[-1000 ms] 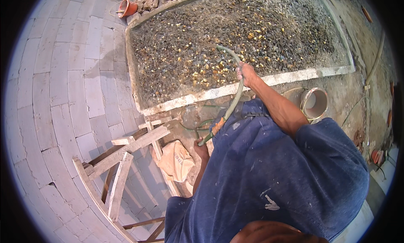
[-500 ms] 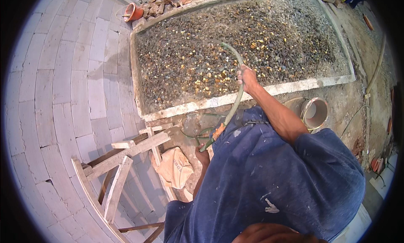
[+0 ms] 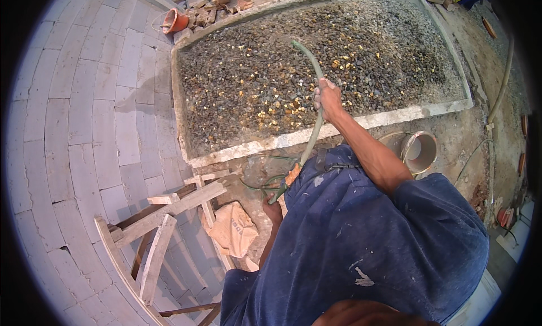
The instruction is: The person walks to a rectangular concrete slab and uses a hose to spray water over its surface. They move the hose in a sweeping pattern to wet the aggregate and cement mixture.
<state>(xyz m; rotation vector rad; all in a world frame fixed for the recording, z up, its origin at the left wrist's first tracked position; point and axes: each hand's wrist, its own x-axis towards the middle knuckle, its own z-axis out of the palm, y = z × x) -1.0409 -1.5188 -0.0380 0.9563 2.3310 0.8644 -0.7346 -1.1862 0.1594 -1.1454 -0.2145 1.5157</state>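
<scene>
A green hose runs up past my body, its free end pointing out over a bed of wet dark pebbles. Partway along it my right hand is closed around the hose, above the near edge of the bed. Lower down and to the left, my left hand grips the same hose below an orange-brown wrapped joint; its fingers are partly hidden. Yellow and whitish stones are scattered among the dark ones. Whether water leaves the hose end is hard to make out.
A pale raised rim frames the pebble bed. On the left stands a wall of light blocks, with a wooden trestle before it. A tan sack lies beside the trestle. A round bucket stands right, an orange bucket far left.
The hose end and my right hand have shifted slightly left and away from me. My left hand keeps its hold on the hose. The whole view has moved a little.
</scene>
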